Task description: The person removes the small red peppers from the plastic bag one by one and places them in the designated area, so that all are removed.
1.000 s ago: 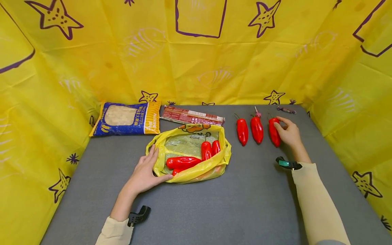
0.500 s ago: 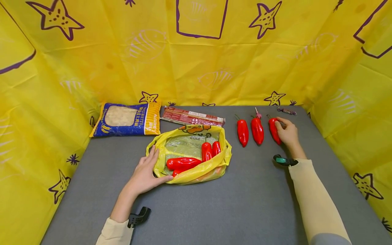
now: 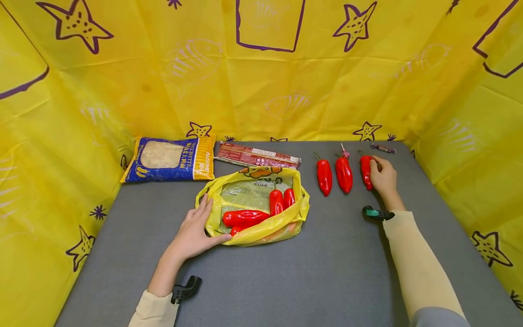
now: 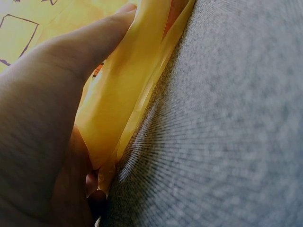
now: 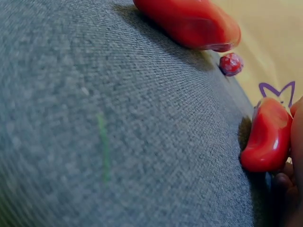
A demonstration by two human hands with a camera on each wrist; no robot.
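My left hand [image 3: 194,234] holds the left corner of a yellow plastic bag [image 3: 267,231], thumb along the front rim and fingers along the left side. In the left wrist view the thumb [image 4: 90,42] lies against the yellow plastic. Several glossy red peppers [image 3: 245,218] lie inside the bag's mouth. My right hand [image 3: 384,175] pinches a red pepper [image 3: 365,170] at the far right of a row. Beside it lie a middle pepper [image 3: 344,175] and a left pepper [image 3: 324,177]. Whether the pinched pepper touches the table cannot be told.
A blue and yellow pasta packet [image 3: 169,159] lies at the back left, with a flat red packet [image 3: 257,155] beside it. Behind the middle pepper is a pink lollipop [image 3: 345,154]; a wrapped candy [image 3: 383,148] lies back right. Yellow printed cloth [image 3: 245,91] walls the grey table [image 3: 278,286].
My right hand and the pinched pepper have shifted slightly away from me, and the pepper's tilt has changed a little. The left hand keeps its hold on the bag.
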